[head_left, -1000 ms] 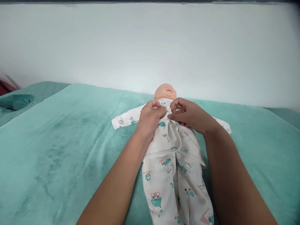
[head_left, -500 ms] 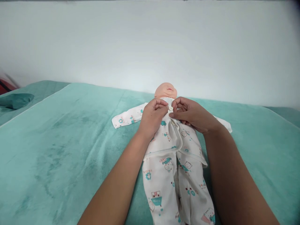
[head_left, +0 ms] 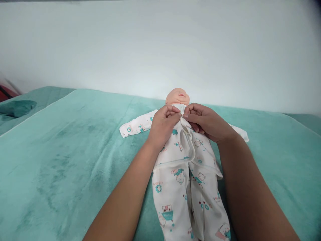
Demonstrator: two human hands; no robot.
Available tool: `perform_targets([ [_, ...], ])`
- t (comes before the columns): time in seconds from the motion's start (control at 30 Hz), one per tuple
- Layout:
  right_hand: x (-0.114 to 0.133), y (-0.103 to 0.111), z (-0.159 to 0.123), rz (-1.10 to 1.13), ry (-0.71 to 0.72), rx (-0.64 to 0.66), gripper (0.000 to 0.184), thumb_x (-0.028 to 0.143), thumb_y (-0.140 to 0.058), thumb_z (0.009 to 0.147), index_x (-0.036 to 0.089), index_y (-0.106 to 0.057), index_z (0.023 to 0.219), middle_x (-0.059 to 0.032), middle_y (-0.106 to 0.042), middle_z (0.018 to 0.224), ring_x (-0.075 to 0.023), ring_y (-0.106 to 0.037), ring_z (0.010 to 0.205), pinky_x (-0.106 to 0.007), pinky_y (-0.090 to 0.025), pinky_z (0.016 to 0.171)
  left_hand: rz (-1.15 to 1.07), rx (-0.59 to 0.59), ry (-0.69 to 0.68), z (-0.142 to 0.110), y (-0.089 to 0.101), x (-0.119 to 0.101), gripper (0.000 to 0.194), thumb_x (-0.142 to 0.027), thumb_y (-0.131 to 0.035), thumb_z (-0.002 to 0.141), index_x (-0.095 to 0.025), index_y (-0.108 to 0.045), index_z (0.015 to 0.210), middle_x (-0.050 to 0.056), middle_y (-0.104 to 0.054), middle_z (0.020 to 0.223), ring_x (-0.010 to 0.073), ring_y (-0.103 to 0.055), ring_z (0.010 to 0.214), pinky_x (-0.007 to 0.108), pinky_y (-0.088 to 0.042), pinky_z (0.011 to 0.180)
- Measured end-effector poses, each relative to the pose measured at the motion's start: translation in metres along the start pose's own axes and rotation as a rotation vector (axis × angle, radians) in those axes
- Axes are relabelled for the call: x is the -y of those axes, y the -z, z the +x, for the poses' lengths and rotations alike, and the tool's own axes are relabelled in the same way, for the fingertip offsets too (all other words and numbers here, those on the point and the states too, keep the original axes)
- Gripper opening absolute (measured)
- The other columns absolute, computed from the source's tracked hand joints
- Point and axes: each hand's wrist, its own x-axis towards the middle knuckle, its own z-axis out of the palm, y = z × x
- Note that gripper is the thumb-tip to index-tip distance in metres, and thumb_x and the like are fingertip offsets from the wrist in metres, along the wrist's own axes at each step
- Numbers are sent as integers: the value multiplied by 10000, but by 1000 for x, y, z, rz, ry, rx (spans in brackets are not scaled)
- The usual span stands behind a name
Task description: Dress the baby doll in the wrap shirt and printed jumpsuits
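A baby doll (head_left: 177, 96) lies on its back on a teal blanket (head_left: 62, 150), dressed in a white printed baby suit (head_left: 185, 177) with teal cartoon motifs. My left hand (head_left: 163, 125) and my right hand (head_left: 204, 122) meet at the doll's chest, just below its chin. Both hands pinch the two front edges of the suit's top together, fingers curled. The button between my fingertips is hidden. One sleeve (head_left: 134, 126) stretches out flat to the left; the other is mostly behind my right hand.
A plain white wall (head_left: 160, 50) rises right behind the bed. A dark teal pillow (head_left: 16, 107) and something red (head_left: 6, 92) sit at the far left edge. The blanket spreads wide on both sides of the doll.
My fingertips have closed together over the white button, which showed between them before. The hands stay at the doll's chest; the camera view has barely shifted.
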Motion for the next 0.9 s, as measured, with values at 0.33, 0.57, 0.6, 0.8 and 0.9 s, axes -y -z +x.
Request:
perform_targets([
  [0.33,13,-20,-30,-271,47,-300,284,481,-657,860,226,-573,767,23,-528,600,-117,-442,525,-256,-329,488,219,274,0,-11,23,-28,110,-310,-642,806,-204,-661,785,-16,-562,701,102,-473,592,237,-349,531],
  [0.57,11,-36,-78,-668,10,-377,347,534,-630,854,214,-612,721,-20,-625,686,-167,-517,628,-300,-376,565,498,486,-113,-18,30,-40,168,-327,-609,833,-211,-726,797,4,-641,751,132,-540,682,262,-380,604],
  [0.6,9,-37,-79,-690,15,-381,329,525,-644,842,215,-619,736,-19,-640,710,-170,-530,643,-302,-384,576,522,499,-127,-19,29,-39,171,-330,-607,834,-215,-732,814,-1,-634,750,129,-534,683,262,-379,606],
  [0.8,9,-43,-77,-741,19,-337,237,435,-592,864,221,-625,767,9,-640,711,-153,-528,643,-292,-379,576,651,519,-133,-19,23,-39,140,-268,-609,802,-208,-729,841,-9,-611,785,125,-530,716,256,-387,621],
  [0.9,10,-45,-76,-745,15,-349,207,393,-580,862,218,-622,759,9,-646,720,-150,-528,646,-292,-373,576,665,537,-130,-18,24,-38,127,-269,-611,803,-196,-712,830,-6,-613,799,127,-536,725,252,-397,620],
])
